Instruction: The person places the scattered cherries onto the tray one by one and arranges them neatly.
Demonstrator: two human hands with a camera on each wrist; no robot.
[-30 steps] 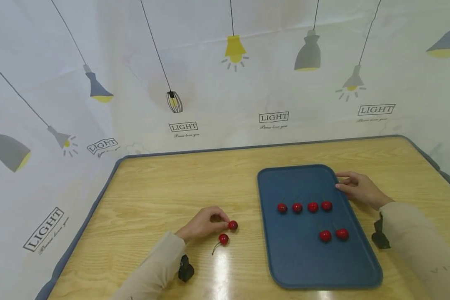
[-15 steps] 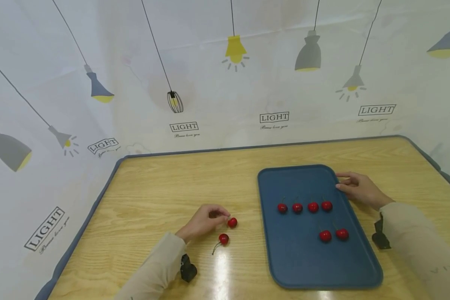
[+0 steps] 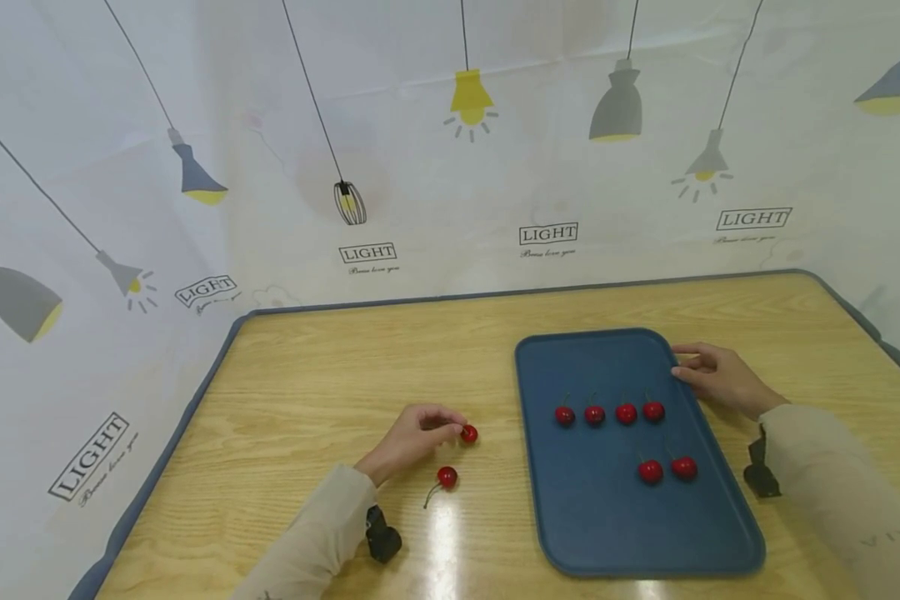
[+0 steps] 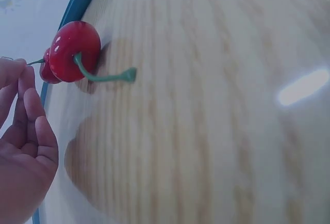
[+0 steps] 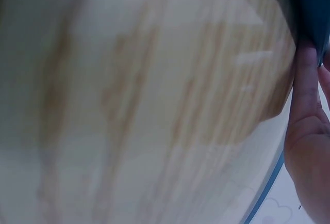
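Observation:
My left hand (image 3: 412, 437) pinches the green stem of a red cherry (image 3: 469, 434) between thumb and fingertips, left of the tray. In the left wrist view this held cherry (image 4: 47, 73) is partly hidden behind a second cherry (image 4: 75, 51), which lies on the table with its stem toward the camera. That loose cherry (image 3: 447, 477) sits just in front of the hand in the head view. My right hand (image 3: 723, 381) holds the right rim of the blue tray (image 3: 607, 525) near its far corner. The right wrist view shows the fingers (image 5: 308, 90) against the tray's edge.
On the tray a back row of several cherries (image 3: 595, 415) stands with stems pointing away. Two more cherries (image 3: 651, 472) sit nearer, at the right. A wood-grain table (image 3: 330, 367) with blue edging meets a white backdrop (image 3: 435, 183) printed with lamps.
The left hand has moved slightly away from me, and the held cherry has shifted with it. The right hand, the tray and the other cherries stay where they were.

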